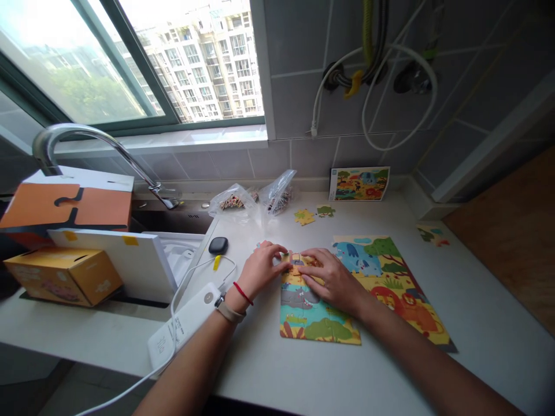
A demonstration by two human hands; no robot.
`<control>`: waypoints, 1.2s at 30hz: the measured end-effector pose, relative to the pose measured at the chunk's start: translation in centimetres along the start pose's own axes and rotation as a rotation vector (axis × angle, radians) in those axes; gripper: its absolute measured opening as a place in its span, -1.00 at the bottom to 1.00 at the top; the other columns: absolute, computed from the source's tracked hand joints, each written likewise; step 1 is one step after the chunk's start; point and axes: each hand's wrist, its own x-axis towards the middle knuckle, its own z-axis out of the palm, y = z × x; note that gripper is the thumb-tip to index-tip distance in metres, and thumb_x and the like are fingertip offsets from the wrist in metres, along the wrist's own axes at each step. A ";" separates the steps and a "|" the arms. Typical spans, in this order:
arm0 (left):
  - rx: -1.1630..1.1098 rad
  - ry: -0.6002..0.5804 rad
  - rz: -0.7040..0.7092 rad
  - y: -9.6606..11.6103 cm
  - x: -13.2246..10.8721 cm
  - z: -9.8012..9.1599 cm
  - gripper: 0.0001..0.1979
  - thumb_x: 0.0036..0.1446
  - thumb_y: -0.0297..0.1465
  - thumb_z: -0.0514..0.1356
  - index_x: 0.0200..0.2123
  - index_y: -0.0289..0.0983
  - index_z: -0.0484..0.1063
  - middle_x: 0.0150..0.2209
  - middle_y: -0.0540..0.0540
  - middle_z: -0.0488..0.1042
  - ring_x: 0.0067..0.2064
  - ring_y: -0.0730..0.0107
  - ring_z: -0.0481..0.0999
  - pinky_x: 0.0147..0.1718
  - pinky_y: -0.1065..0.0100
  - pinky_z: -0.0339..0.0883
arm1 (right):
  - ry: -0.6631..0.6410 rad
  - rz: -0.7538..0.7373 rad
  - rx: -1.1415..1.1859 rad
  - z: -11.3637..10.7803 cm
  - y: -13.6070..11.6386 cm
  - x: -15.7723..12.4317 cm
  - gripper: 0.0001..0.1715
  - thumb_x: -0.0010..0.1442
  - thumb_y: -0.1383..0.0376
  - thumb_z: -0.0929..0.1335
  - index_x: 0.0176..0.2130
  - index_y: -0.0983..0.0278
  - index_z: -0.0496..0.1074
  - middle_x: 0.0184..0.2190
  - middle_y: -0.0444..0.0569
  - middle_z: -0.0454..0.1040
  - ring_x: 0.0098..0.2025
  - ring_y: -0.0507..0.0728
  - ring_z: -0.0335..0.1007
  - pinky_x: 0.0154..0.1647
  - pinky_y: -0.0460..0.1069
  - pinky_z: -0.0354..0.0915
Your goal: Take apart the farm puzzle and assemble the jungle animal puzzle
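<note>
A partly assembled animal jigsaw puzzle lies on the white countertop in two sections: a left section with a hippo and a right section with an elephant and lion. My left hand and my right hand meet over a yellow jigsaw piece at the left section's top edge, with their fingers on it. Much of that piece is hidden by my fingers. Two loose pieces lie beyond my hands, and another rests at the right.
A picture card leans on the wall behind two plastic bags of pieces. A black earbud case and a corded white power bank lie at the left, near stacked boxes and a faucet.
</note>
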 end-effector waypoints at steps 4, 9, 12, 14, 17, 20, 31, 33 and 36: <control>0.037 -0.013 -0.025 0.3 0.0 -0.1 -0.74 0.17 -0.29 0.41 -0.06 -0.18 0.60 -0.20 -0.08 0.53 -0.16 0.19 0.58 -0.14 0.25 0.41 | -0.050 -0.010 -0.026 -0.4 -0.3 0.0 -0.74 0.32 0.32 0.40 -0.07 0.09 0.67 0.08 0.10 0.53 0.14 0.32 0.41 0.14 0.27 0.40; 0.055 -0.021 -0.022 0.3 -0.1 0.0 -0.76 0.19 -0.28 0.39 -0.07 -0.17 0.60 -0.17 -0.09 0.52 -0.14 0.18 0.58 -0.17 0.26 0.42 | -0.057 0.014 -0.016 -0.3 -0.3 0.0 -0.76 0.33 0.31 0.39 -0.11 0.10 0.68 0.07 0.09 0.54 0.12 0.30 0.42 0.15 0.24 0.39; 0.065 -0.016 -0.008 0.2 -0.1 0.1 -0.79 0.19 -0.28 0.39 -0.10 -0.17 0.60 -0.19 -0.09 0.51 -0.15 0.19 0.58 -0.18 0.28 0.42 | -0.047 0.015 -0.011 -0.1 -0.3 -0.1 -0.77 0.33 0.33 0.39 -0.14 0.12 0.68 0.06 0.09 0.55 0.12 0.29 0.43 0.14 0.23 0.39; 0.068 -0.011 -0.003 0.2 -0.2 0.1 -0.80 0.20 -0.30 0.38 -0.11 -0.18 0.60 -0.19 -0.08 0.51 -0.16 0.21 0.58 -0.20 0.30 0.42 | -0.034 0.005 0.001 -0.1 -0.3 -0.1 -0.77 0.32 0.35 0.39 -0.13 0.12 0.67 0.07 0.07 0.56 0.13 0.29 0.43 0.15 0.22 0.38; 0.077 -0.006 0.002 0.4 -0.2 0.1 -0.82 0.21 -0.31 0.37 -0.11 -0.18 0.60 -0.20 -0.08 0.51 -0.18 0.22 0.58 -0.22 0.30 0.41 | -0.023 -0.009 0.005 -0.1 -0.3 -0.1 -0.74 0.32 0.38 0.39 -0.09 0.12 0.65 0.08 0.04 0.57 0.13 0.27 0.45 0.16 0.22 0.38; 0.079 0.005 0.022 0.6 -0.3 0.0 -0.83 0.21 -0.32 0.37 -0.12 -0.18 0.60 -0.22 -0.07 0.52 -0.20 0.24 0.57 -0.23 0.31 0.41 | -0.026 -0.021 -0.006 0.0 -0.2 -0.1 -0.73 0.34 0.38 0.37 -0.06 0.15 0.64 0.07 0.06 0.58 0.13 0.26 0.46 0.15 0.22 0.41; -0.243 0.388 0.129 1.6 0.0 -0.8 -0.82 0.31 -0.39 0.20 -0.04 -0.24 0.52 -0.33 0.01 0.52 -0.50 0.52 0.36 -0.44 0.45 0.29 | 0.144 0.049 0.038 -2.0 1.4 0.2 -0.75 0.34 0.33 0.36 -0.06 0.22 0.62 -0.03 0.09 0.63 0.14 0.29 0.46 0.18 0.25 0.41; -0.271 0.381 0.149 1.6 0.0 -0.7 -0.81 0.32 -0.38 0.19 -0.05 -0.25 0.52 -0.34 0.01 0.52 -0.50 0.54 0.36 -0.45 0.47 0.28 | 0.292 0.136 0.065 -3.3 2.2 0.4 -0.77 0.35 0.27 0.36 -0.12 0.22 0.63 -0.12 0.07 0.64 0.01 0.25 0.52 0.11 0.20 0.43; -0.283 0.354 0.174 1.6 0.0 -0.4 -0.80 0.32 -0.38 0.18 -0.04 -0.25 0.51 -0.35 0.01 0.54 -0.51 0.54 0.37 -0.46 0.48 0.28 | 0.509 0.315 0.188 -5.2 3.7 0.5 -0.77 0.28 0.17 0.41 -0.23 0.23 0.65 -0.24 0.05 0.65 -0.12 0.21 0.54 0.01 0.13 0.44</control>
